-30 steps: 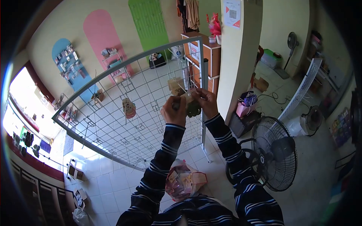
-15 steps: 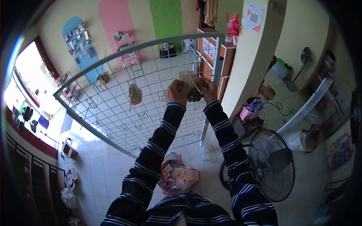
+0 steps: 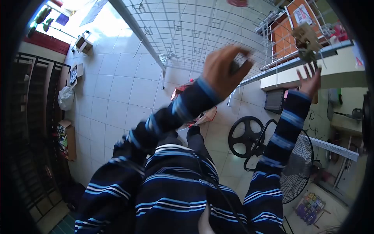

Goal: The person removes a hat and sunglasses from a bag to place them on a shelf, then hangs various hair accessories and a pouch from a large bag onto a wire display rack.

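My left hand (image 3: 225,72), smeared by motion, is raised in front of the wire grid rack (image 3: 177,26). Its fingers curl around something small and dark that I cannot make out. Farther right, my right hand (image 3: 311,81) reaches up with its fingers spread and nothing held in them. Just above those fingertips, a bunch of beige cards (image 3: 306,36) with dark green pieces beneath hangs at the rack's right end. A pinkish item (image 3: 237,2) on the rack is cut off by the top edge of the view.
Below my left forearm, a red-and-clear bag (image 3: 208,115) sits on the tiled floor, partly hidden. A standing fan (image 3: 298,167) with a round black base (image 3: 246,136) is close on my right. Cardboard boxes (image 3: 70,140) and a white plastic bag (image 3: 66,97) line the left side.
My hands, earlier together at the beige cards, are now apart. The left has drawn away leftward, and the right has opened below the cards. The view has tilted down and turned.
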Action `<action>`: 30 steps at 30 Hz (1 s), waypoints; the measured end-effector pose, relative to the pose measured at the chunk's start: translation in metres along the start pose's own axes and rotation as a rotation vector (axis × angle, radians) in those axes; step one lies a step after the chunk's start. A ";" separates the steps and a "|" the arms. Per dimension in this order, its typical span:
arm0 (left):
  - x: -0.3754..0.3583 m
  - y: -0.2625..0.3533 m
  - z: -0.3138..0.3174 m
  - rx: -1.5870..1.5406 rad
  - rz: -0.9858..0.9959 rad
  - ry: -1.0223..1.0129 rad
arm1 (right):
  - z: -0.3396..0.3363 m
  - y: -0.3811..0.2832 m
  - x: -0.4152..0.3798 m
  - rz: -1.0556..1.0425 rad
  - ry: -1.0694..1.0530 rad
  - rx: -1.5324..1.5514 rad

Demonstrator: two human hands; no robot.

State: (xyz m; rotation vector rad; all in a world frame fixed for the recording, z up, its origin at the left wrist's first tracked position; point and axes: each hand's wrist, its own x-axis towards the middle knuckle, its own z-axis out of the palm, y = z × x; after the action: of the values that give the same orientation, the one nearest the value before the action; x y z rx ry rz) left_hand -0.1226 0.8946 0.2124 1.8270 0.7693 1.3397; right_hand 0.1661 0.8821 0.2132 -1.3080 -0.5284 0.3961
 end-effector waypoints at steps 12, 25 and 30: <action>-0.261 -0.113 -0.155 0.342 -0.892 -0.108 | -0.069 0.338 -0.367 0.710 -0.142 -0.601; -0.384 -0.186 -0.125 0.303 -1.134 -0.301 | -0.038 0.554 -0.359 0.438 -0.140 -1.286; -0.397 -0.188 -0.121 0.328 -1.252 -0.355 | -0.030 0.523 -0.346 0.810 -0.071 -1.349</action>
State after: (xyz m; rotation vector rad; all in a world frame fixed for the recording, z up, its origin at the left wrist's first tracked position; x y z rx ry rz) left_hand -0.3574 0.7036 -0.1281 1.2513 1.5888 0.0798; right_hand -0.0902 0.7815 -0.3507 -2.8406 -0.2561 0.8069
